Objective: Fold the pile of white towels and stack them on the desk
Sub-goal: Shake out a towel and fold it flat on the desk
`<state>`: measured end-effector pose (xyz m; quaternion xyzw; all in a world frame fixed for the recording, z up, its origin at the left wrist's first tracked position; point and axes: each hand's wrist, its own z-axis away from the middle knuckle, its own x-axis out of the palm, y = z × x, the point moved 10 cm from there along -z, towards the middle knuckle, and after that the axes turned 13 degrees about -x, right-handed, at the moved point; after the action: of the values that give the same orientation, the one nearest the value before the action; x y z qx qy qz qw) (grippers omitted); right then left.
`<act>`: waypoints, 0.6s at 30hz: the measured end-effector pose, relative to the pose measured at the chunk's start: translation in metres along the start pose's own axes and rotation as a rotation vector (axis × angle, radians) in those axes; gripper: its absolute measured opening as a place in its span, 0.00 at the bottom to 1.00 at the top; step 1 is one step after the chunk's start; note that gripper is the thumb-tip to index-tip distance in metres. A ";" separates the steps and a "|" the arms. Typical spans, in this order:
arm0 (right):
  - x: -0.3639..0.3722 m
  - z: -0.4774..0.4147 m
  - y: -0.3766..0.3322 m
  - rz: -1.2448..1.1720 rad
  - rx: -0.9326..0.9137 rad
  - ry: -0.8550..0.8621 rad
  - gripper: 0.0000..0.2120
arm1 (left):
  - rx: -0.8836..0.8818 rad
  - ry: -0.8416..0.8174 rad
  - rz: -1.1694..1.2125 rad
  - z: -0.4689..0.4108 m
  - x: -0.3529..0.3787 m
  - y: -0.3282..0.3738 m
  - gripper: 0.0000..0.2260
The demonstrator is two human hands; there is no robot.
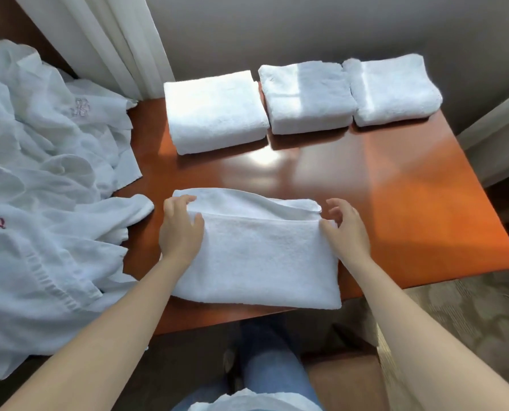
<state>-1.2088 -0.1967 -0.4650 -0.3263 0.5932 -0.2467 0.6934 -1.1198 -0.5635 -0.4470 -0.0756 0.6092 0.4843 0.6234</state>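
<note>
A half-folded white towel [256, 256] lies flat at the desk's front edge, its top layer folded back short of the far edge. My left hand [180, 232] grips the towel's left end, fingers curled over the far corner and thumb on the fold. At the right end my right hand [348, 232] has its thumb against the fold's corner while the fingers hover loosely spread above the desk. Three folded towels sit in a row along the desk's back: left [214, 112], middle [306, 96], right [392, 89]. A heap of unfolded white towels [40, 173] covers the desk's left side.
The glossy reddish wooden desk [395, 203] shows bare surface in the middle and at the right. White curtains [114, 34] hang at the back left against a grey wall. Patterned carpet [469, 307] lies to the right. My jeans-clad legs [271, 366] are below the desk edge.
</note>
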 end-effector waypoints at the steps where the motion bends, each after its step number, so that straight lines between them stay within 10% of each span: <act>1: 0.001 -0.006 -0.004 -0.004 -0.026 -0.013 0.16 | 0.083 -0.056 0.015 0.003 0.011 0.016 0.14; 11: 0.010 -0.030 -0.014 0.222 -0.253 -0.223 0.07 | 0.463 -0.446 -0.035 0.037 0.103 0.121 0.17; 18: 0.017 -0.042 -0.020 -0.608 0.165 -0.284 0.07 | 0.312 -0.534 -0.139 0.020 0.128 0.117 0.10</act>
<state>-1.2462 -0.2290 -0.4654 -0.4623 0.3443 -0.4413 0.6878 -1.2148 -0.4240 -0.4905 0.1094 0.4844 0.3441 0.7969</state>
